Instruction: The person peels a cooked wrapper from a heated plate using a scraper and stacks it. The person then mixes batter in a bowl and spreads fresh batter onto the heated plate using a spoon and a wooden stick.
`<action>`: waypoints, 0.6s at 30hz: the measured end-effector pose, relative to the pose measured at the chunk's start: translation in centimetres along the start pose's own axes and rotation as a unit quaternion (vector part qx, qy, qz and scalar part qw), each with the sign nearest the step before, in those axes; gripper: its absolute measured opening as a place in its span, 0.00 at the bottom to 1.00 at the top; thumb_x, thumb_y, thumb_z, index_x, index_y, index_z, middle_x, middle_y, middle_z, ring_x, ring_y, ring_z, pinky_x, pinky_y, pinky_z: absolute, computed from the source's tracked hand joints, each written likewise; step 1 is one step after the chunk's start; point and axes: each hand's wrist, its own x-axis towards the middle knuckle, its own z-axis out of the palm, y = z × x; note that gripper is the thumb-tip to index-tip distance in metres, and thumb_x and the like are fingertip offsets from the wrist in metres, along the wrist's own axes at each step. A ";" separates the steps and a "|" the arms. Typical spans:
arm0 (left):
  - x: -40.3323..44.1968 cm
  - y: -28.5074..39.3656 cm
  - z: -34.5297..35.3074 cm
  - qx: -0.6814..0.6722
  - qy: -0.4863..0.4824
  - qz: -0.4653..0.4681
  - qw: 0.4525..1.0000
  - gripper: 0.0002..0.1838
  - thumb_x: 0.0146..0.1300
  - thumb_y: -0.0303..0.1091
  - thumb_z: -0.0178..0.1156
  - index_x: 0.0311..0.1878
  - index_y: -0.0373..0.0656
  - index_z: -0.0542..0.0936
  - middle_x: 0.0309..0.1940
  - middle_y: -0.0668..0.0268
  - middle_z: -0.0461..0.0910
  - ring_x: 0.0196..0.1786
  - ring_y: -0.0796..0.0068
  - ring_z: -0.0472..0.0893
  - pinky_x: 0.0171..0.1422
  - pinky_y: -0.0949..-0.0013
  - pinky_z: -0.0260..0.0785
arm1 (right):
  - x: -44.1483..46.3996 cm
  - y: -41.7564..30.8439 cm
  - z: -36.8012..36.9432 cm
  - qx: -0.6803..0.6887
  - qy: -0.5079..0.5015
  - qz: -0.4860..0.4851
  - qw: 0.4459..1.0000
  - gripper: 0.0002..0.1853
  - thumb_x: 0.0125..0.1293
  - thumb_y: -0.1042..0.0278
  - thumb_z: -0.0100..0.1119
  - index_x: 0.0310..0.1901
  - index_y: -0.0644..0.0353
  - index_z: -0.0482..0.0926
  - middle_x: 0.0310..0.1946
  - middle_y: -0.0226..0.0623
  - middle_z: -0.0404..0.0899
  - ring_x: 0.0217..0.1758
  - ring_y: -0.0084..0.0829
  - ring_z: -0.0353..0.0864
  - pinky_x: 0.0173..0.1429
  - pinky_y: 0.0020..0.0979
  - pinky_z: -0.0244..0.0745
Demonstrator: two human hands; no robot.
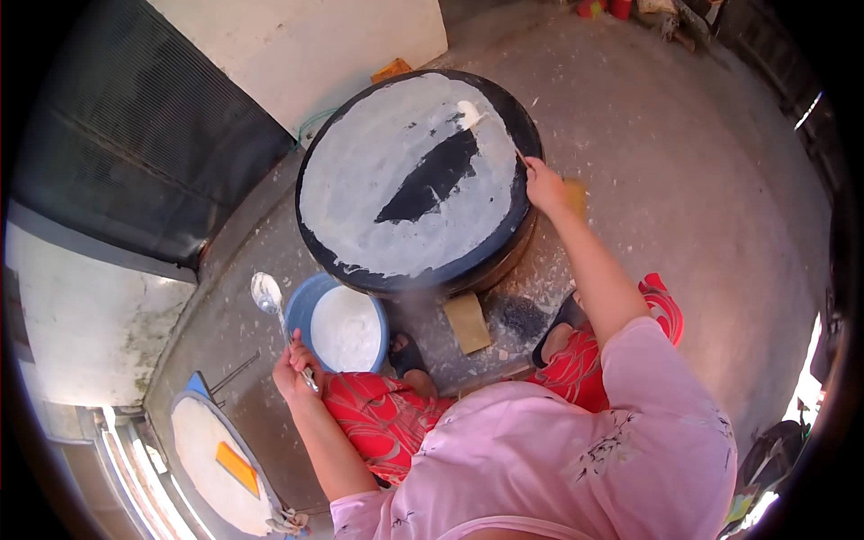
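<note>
While gripping a metal ladle (267,292) in the left hand (300,369), fingers curled closed around the handle, holds the white-smeared bowl up by the outer side of a blue basin (385,337). Also holds a thin stick (522,159) in the right hand (546,186), fingers closed on it in a pinch, at the right rim of a big round black griddle (510,101). Can't tell exact finger placement on either handle.

On the griddle, see a thin pale layer (360,162) over most of the surface, with ragged edges. Near the middle, see an elongated bare black patch; just beyond, a thicker white blob (468,114). Inside the basin, just beside the griddle's near edge, see white batter (346,328).

Between the feet in dark sandals, close to the griddle, see a tan slab (466,322) on the concrete floor (679,202). Beyond the right forearm, see a partly hidden yellow item (576,199). Off past the left hand, see a round pale board (202,441) with an orange-yellow flat piece (238,466) on top. Farther out, see a dark ribbed panel (135,126) and a whitish wall (315,54).
</note>
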 end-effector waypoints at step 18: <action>0.2 0.1 0.0 0.016 -0.022 -0.013 1.000 0.15 0.65 0.29 0.36 0.45 0.26 0.67 0.20 0.68 0.65 0.17 0.82 0.64 0.16 0.81 0.58 | -3.2 -1.8 -0.7 -0.039 -0.145 -0.153 0.977 0.14 0.61 0.64 0.47 0.47 0.51 0.77 0.42 0.41 0.78 0.43 0.37 0.78 0.47 0.30 0.72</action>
